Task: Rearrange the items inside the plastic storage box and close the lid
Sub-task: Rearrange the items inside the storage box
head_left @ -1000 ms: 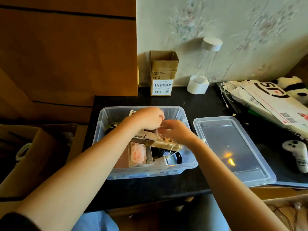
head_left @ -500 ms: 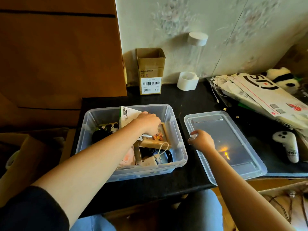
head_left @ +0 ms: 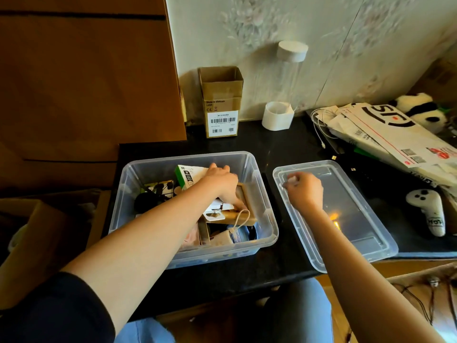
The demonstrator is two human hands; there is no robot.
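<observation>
We see the clear plastic storage box (head_left: 259, 184) standing open on the dark surface (head_left: 284, 149), with its clear lid (head_left: 358, 219) lying flat just to the right of it, apart from the box and partly over the surface's near edge. Our left hand (head_left: 221, 180) reaches down into the box, its fingers curled among the contents beside a white and green carton (head_left: 189, 175) that leans toward the back wall; we cannot tell exactly which item that grip is closed around, since the fingers hide what they press on. Under the hand lie a tan wooden frame (head_left: 244, 206), a white card with cut-outs (head_left: 215, 214) and a small white tag on a cord (head_left: 226, 237), while dark round items fill the left part of the box. Our right hand (head_left: 305, 191) hovers over the far left part of the lid, the grip closed as a pinch on something small and pale (head_left: 291, 179) that is too blurred to name. Behind the box stands an open cardboard carton with a barcode label (head_left: 221, 105), and near it a white cup (head_left: 278, 116) at the foot of a tall clear tube with a white cap (head_left: 290, 70). On the right lie white courier envelopes (head_left: 395, 139), a white cable (head_left: 319, 127), a panda soft toy (head_left: 420, 110) and a white handheld controller (head_left: 429, 209).
</observation>
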